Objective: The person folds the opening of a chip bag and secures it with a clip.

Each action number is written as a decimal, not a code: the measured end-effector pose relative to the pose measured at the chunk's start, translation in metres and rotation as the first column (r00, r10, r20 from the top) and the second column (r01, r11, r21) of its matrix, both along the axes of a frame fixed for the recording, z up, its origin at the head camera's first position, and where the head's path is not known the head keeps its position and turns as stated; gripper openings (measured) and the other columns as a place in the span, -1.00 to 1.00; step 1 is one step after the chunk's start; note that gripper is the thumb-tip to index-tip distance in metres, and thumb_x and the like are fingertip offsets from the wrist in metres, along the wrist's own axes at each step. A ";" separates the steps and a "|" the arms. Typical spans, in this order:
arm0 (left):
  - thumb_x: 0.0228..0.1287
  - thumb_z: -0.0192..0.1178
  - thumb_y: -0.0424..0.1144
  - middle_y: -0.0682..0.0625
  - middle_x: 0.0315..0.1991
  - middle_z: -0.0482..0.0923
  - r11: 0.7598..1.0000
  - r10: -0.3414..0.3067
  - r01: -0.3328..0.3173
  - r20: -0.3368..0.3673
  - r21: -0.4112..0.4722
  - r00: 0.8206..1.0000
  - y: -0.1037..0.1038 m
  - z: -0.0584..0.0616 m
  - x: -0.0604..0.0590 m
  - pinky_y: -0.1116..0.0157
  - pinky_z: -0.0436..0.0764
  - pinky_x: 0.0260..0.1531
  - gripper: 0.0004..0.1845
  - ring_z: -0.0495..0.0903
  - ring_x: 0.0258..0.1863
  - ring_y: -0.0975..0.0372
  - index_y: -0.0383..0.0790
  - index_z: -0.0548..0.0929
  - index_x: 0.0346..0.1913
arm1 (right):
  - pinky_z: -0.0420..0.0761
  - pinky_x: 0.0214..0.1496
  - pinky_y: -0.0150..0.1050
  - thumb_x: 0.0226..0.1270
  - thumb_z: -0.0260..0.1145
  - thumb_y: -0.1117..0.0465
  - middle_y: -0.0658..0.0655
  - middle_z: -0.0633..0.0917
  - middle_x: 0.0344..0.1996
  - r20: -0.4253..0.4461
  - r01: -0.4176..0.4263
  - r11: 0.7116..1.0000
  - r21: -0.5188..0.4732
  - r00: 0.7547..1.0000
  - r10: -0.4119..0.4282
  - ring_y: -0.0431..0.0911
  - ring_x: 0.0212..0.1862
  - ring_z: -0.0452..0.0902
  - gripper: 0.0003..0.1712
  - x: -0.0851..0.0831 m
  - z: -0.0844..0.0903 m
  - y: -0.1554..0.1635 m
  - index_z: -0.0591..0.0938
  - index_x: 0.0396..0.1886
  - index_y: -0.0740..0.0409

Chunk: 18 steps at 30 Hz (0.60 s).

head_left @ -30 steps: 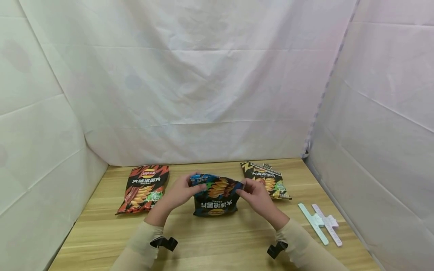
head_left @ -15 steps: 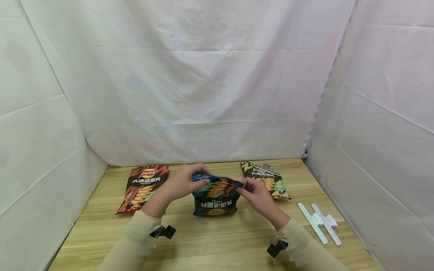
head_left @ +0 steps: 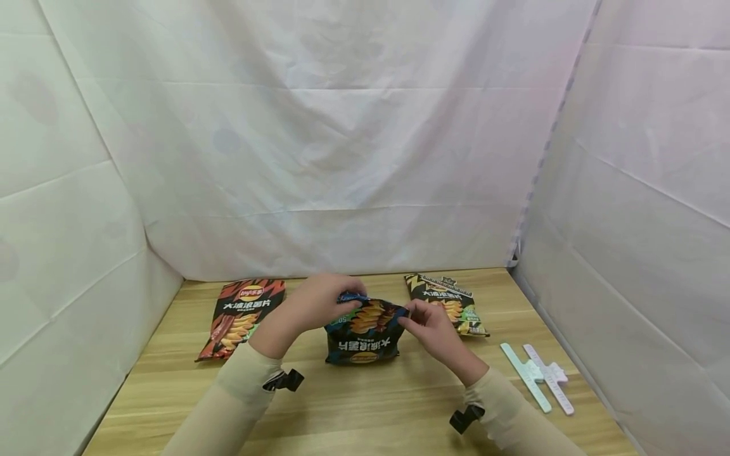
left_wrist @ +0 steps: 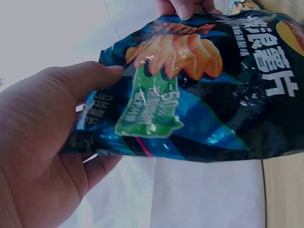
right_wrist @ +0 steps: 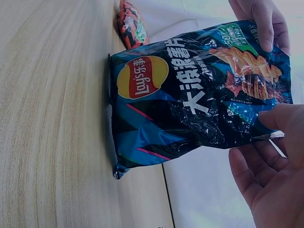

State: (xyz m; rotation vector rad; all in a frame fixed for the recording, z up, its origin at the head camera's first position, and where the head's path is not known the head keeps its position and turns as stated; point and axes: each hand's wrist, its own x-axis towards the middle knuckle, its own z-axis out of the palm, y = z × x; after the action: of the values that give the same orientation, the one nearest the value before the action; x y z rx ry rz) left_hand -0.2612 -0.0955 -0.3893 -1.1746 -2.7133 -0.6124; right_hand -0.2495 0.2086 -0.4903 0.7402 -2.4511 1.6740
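Blue and black chip bag (head_left: 363,332), held by its far edge at the middle of the table.

The bag is glossy foil, black with blue angular streaks, and carries a red and yellow Lay's logo, white Chinese lettering, a picture of ridged orange chips and a green label. It lies with the logo end toward the person, so the print reads upside down in the head view. The near end rests on the wood; the far end is raised and crumpled. The left hand (head_left: 319,305) pinches 1 far corner, thumb on the printed face. The right hand (head_left: 430,326) pinches the other far corner. The foil between them is creased.
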 end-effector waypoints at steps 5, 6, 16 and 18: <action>0.60 0.41 -0.11 0.18 0.01 0.78 0.998 -0.002 0.002 -0.002 -0.067 1.000 0.009 0.006 0.000 0.16 0.74 -0.05 -0.80 0.75 -0.07 0.30 0.05 0.80 0.16 | 0.42 -0.41 -0.31 0.59 0.45 0.38 0.14 0.82 -0.29 -0.011 -0.010 1.000 -0.005 1.000 0.010 -0.21 -0.46 0.45 -0.89 -0.001 -0.001 0.000 0.77 -0.19 0.10; 0.60 0.42 -0.11 0.18 0.01 0.78 0.997 -0.001 0.001 -0.001 -0.078 1.000 0.011 0.007 0.000 0.17 0.74 -0.06 -0.80 0.74 -0.08 0.30 0.05 0.80 0.17 | 0.42 -0.41 -0.31 0.59 0.45 0.37 0.12 0.82 -0.29 -0.014 -0.011 1.000 -0.003 1.000 0.011 -0.21 -0.46 0.45 -0.89 -0.001 -0.001 0.000 0.76 -0.19 0.09; 0.56 0.46 -0.08 0.16 0.01 0.78 0.984 0.002 -0.006 -0.020 -0.176 1.000 0.026 0.014 -0.002 0.20 0.72 -0.12 -0.82 0.71 -0.11 0.29 0.05 0.82 0.10 | 0.46 -0.41 -0.27 0.62 0.46 0.26 0.07 0.84 -0.31 -0.082 -0.018 1.000 0.011 0.996 0.019 -0.15 -0.43 0.56 -0.92 -0.002 0.000 0.001 0.75 -0.12 0.20; 0.56 0.46 -0.08 0.15 0.00 0.78 0.982 0.014 -0.014 -0.001 -0.190 1.000 0.029 0.017 -0.002 0.19 0.71 -0.13 -0.82 0.71 -0.12 0.28 0.05 0.82 0.10 | 0.48 -0.40 -0.27 0.60 0.47 0.26 0.06 0.84 -0.31 -0.098 -0.009 1.000 0.020 0.995 0.011 -0.10 -0.41 0.61 -0.92 -0.003 0.000 0.001 0.76 -0.09 0.20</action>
State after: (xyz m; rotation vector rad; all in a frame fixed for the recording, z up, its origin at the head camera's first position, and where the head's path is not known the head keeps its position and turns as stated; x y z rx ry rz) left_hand -0.2629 -0.0669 -0.3727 -1.1938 -2.8290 -0.3574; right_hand -0.2522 0.2094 -0.4904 0.8184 -2.4042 1.5798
